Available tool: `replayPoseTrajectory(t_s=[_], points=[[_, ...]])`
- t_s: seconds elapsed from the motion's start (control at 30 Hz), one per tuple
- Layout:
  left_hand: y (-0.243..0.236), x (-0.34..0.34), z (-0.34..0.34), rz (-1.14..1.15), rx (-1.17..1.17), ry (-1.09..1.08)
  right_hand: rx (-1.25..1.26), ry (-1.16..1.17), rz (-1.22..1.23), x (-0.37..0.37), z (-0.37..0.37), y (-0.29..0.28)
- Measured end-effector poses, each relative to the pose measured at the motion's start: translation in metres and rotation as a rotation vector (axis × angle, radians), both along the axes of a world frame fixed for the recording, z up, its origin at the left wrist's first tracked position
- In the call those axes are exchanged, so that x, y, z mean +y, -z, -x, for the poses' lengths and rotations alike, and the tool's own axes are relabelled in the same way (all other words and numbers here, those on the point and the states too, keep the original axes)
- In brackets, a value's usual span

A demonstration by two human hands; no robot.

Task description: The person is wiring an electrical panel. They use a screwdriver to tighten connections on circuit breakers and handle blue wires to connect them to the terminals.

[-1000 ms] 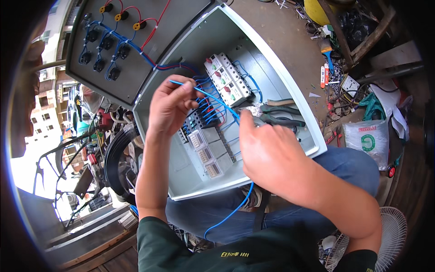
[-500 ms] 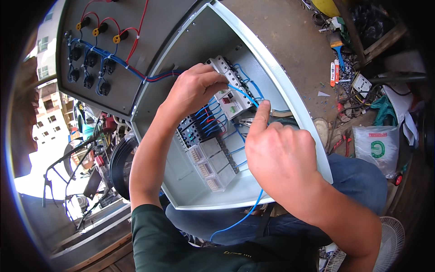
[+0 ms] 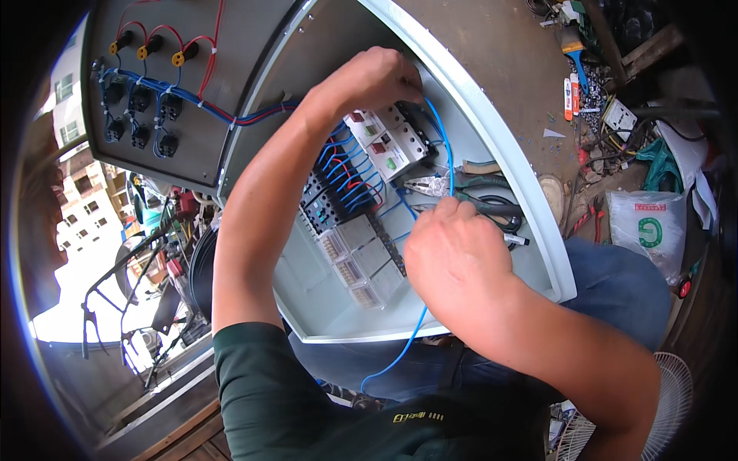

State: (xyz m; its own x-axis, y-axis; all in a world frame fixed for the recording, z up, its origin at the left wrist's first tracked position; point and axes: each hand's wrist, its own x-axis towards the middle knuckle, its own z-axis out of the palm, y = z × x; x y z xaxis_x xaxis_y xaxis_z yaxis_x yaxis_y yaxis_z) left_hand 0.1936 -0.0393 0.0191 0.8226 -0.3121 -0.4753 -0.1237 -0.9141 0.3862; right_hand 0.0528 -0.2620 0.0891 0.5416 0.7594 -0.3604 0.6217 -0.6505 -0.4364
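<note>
Two bare hands work inside an open grey electrical enclosure [image 3: 492, 131] that rests on the person's lap, its door [image 3: 154, 77] swung out to the left. The left hand [image 3: 373, 77] reaches to the top of the row of circuit breakers [image 3: 388, 146], fingers curled together and pinching the upper end of a loose blue wire [image 3: 442, 138]; that wire arcs down the right side of the breakers, passes behind the right hand [image 3: 453, 257], and trails out over the bottom lip of the box toward the jeans. The right hand is loosely clenched low in the box, just beside the pale relay blocks [image 3: 361, 265]; whether it grips the wire or only steadies it, I cannot tell, since its fingers are turned away. Much of the wiring looks finished: a tidy fan of short blue and red jumpers [image 3: 346, 173] already links the breakers to the dark contactors [image 3: 319, 207] below, and the door's switches carry bundled blue and red leads tied with clips. What seems left is this long blue run, its top end apparently at a breaker terminal and not yet visibly fastened, its lower end hanging free. Pliers [image 3: 430, 184] and other handled tools [image 3: 492, 207] lie inside the box, near the right hand.
</note>
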Motion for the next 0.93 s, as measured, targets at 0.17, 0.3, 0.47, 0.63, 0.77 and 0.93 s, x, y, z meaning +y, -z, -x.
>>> replayPoseTrajectory(t_s=[0.17,0.3,0.47,0.63,0.77,0.93], points=[[0.011,0.01,-0.016,-0.057,0.094,-0.018,0.115,0.009,0.014,0.021,-0.005,0.009],[0.014,0.014,-0.013,-0.038,0.062,0.016,0.168,0.013,0.053,0.03,-0.006,0.005],[0.021,0.017,-0.009,-0.03,0.056,-0.013,0.223,-0.006,0.091,0.03,-0.01,0.008],[0.022,0.017,-0.011,-0.045,-0.014,0.107,0.256,-0.022,0.126,0.03,-0.011,0.011],[0.011,0.006,-0.009,-0.118,0.124,0.136,0.281,-0.059,0.125,0.03,-0.014,0.012],[-0.012,-0.016,-0.019,-0.207,0.333,0.191,0.291,-0.122,0.12,0.028,-0.014,0.009]])
